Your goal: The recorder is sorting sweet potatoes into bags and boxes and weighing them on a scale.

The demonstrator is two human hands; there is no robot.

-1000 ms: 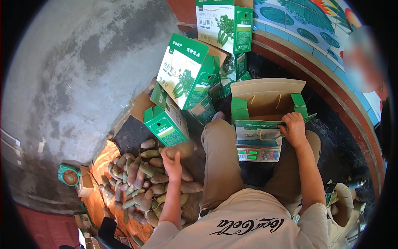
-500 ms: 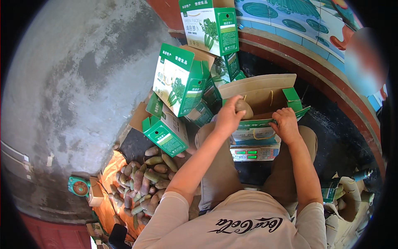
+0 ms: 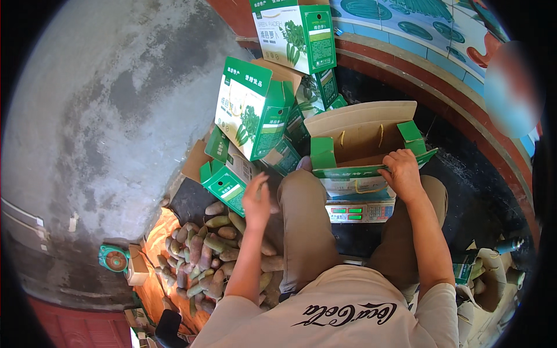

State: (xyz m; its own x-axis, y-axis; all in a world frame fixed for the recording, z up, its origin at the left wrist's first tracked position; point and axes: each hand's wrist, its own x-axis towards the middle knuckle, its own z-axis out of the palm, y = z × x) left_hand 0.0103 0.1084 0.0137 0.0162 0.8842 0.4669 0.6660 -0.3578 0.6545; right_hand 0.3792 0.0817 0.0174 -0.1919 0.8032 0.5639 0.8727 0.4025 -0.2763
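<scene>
An open green-and-white cardboard box (image 3: 350, 184) rests on a digital weighing scale (image 3: 361, 213) between my knees. My right hand (image 3: 402, 174) is closed on the box's near flap, thumb in front and fingers over the edge. Out to the left, my left hand (image 3: 256, 202) is empty, its fingers loosely apart and slightly blurred. It hovers above the near end of a pile of long green and brownish radishes (image 3: 197, 250). Box walls hide the bottom, so what lies in it cannot be seen.
More printed boxes (image 3: 248, 110) are stacked beyond the pile, one (image 3: 229, 174) tipped beside it. The radishes lie partly on an orange sheet (image 3: 155, 243). A small green fan-like device (image 3: 114, 258) stands at left. At right is an open bag (image 3: 490, 272) holding produce.
My left hand held a radish at the box's left end; now it is empty and has swung left and nearer, over the pile. My right hand stays on the flap.
</scene>
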